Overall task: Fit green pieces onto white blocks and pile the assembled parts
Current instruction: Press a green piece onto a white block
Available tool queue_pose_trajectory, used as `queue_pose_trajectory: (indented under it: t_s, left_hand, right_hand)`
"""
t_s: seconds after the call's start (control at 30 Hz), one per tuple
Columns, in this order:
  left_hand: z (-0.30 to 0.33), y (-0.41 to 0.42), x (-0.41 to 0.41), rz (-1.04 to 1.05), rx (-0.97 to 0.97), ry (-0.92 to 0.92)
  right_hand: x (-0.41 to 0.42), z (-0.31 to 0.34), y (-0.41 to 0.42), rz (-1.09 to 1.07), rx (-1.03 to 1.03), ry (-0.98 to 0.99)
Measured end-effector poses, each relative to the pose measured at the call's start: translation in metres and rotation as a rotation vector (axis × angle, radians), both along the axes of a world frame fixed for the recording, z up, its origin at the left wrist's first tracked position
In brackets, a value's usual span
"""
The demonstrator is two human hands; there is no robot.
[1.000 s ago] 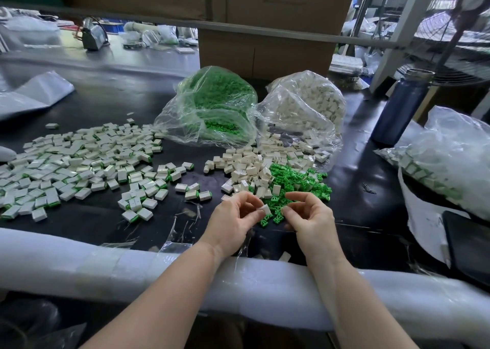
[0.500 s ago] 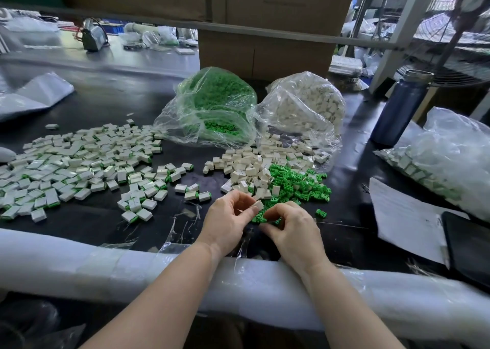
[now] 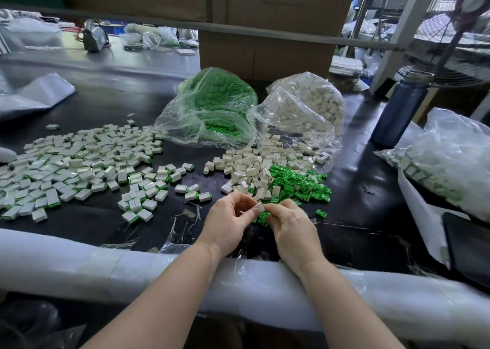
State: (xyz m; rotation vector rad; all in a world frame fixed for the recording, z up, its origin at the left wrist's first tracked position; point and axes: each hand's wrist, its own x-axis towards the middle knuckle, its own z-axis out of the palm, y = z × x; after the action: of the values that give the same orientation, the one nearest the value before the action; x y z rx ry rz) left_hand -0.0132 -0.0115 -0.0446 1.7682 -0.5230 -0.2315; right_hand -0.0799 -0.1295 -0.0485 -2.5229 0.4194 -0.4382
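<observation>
While pinched, blocky white piece point(image 3: 259, 206).

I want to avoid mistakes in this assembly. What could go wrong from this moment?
1. Both hands pinch one white block; it might slip into the loose green pieces below.
2. Unassembled white blocks lie near the assembled pile; the two could mix.

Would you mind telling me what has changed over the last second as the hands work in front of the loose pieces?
The right hand drew in to meet the left hand, and both now pinch one white block between their fingertips above the loose green pieces. The left hand barely moved. The pile of finished parts and the two bags stayed as they were.
</observation>
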Motion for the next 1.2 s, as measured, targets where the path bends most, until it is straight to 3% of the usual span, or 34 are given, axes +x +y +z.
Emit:
queue_pose_trajectory:
  t_s: [0.27, 0.5, 0.6, 1.2]
  left_hand:
    - [0.000, 0.000, 0.000, -0.024, 0.002, 0.022]
    - [0.002, 0.000, -0.001, -0.066, 0.020, 0.029]
    - [0.003, 0.000, -0.002, -0.110, 0.025, 0.042]
    - [0.008, 0.002, -0.005, -0.136, -0.014, 0.086]
  right_hand:
    - [0.000, -0.001, -0.001, 0.000, -0.007, -0.059]
    - [-0.008, 0.008, -0.013, -0.026, 0.674, -0.350]
    - [-0.011, 0.009, -0.013, -0.005, 0.802, -0.357]
    - [-0.011, 0.009, -0.010, 0.044, 0.715, -0.253]
